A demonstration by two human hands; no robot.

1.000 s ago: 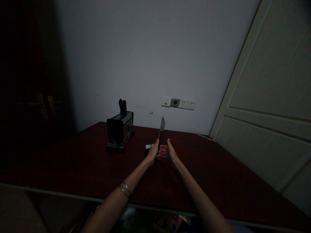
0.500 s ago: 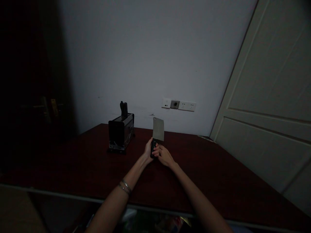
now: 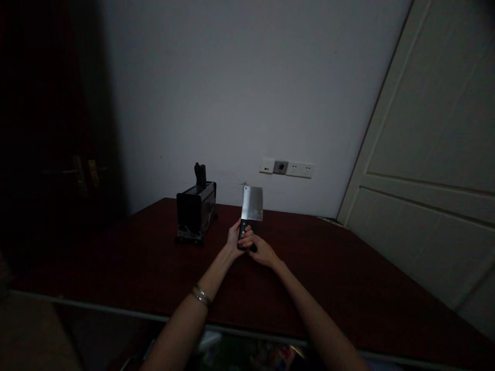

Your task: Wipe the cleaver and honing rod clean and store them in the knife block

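A cleaver (image 3: 252,204) stands upright over the table, its broad steel blade on top and its black riveted handle below. Palm turned toward me, my left hand (image 3: 234,237) is closed around the handle, with fingertips curled over its right side. My right hand (image 3: 265,252) presses close against the left hand from the right, its fingers bent and partly hidden. Beside those fingers a black rounded end (image 3: 253,248) shows; I cannot tell what it belongs to. To the left stands a dark knife block (image 3: 189,216) with black knife handles (image 3: 200,175) sticking up.
The dark red tabletop (image 3: 309,268) spreads below my arms. A pale wall with sockets (image 3: 299,169) rises behind it. A light panelled door (image 3: 425,206) borders the right side, and a dark door stands left. Blurred items lie under the table's front edge.
The cleaver's blade has turned more face-on and looks brighter and wider. The black rounded end now shows by my right fingers. The view has shifted slightly.
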